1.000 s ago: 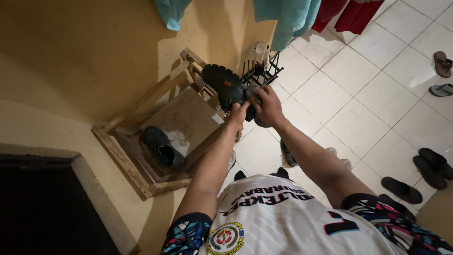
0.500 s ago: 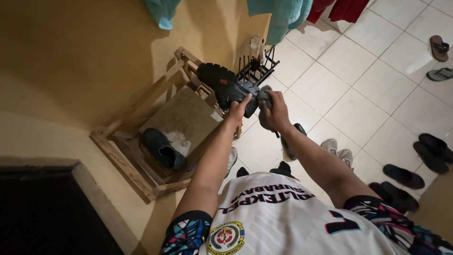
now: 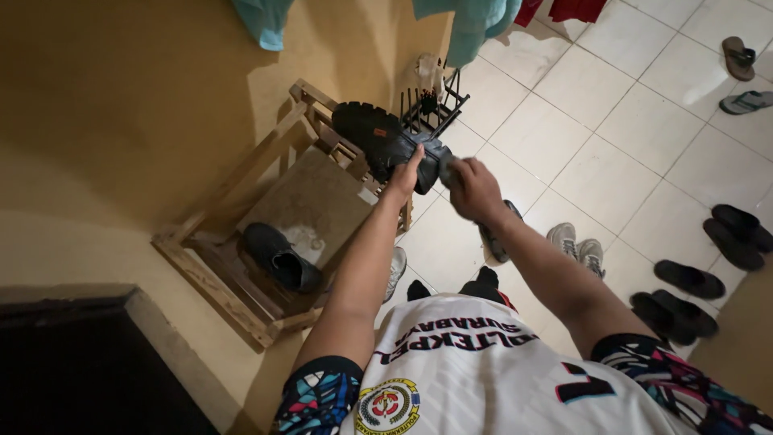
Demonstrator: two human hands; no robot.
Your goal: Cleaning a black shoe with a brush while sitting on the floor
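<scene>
My left hand [image 3: 405, 173] holds a black chunky-soled shoe [image 3: 372, 135] by its heel end, sole turned up, above a wooden rack [image 3: 241, 173]. My right hand [image 3: 477, 189] is blurred just right of the shoe, closed on a small grey cloth [image 3: 445, 167] that touches the shoe's heel. A second black shoe [image 3: 278, 258] lies on the rack's lower shelf next to a pale patch.
A black wire stand [image 3: 435, 105] is behind the shoe by the yellow wall. Teal towels [image 3: 475, 24] hang above. On the white tiles lie grey sneakers [image 3: 576, 246], a dark shoe [image 3: 493, 240] and several dark sandals [image 3: 684, 278] to the right.
My right hand with the cloth has slid off the shoe toward the right and down, then back against its heel. The left hand keeps its grip; the view has shifted slightly.
</scene>
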